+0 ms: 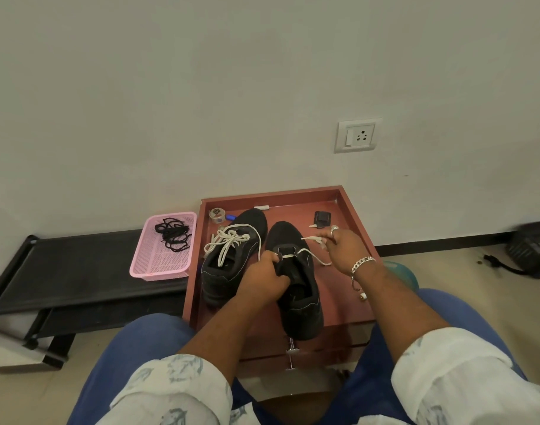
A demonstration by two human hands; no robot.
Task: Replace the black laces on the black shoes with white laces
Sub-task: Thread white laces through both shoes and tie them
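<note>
White wall (201, 87), socket plate (357, 135); black rack (63, 265) left; beige floor (446, 271), possibly tiled.

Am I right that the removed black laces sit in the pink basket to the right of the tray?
Not quite. The black laces do sit in the pink basket, but the head view shows it to the left of the tray.

My left hand (267, 273) covers the tongue and collar of the right shoe (296, 289), so I cannot tell which eyelet the white lace (311, 256) enters. The lace tip in my right hand (343, 245) is hidden by my fingers. Beyond my right hand, a small black object (323, 217) is too small to identify. The dark bag (532, 250) far right is cut off.
</note>
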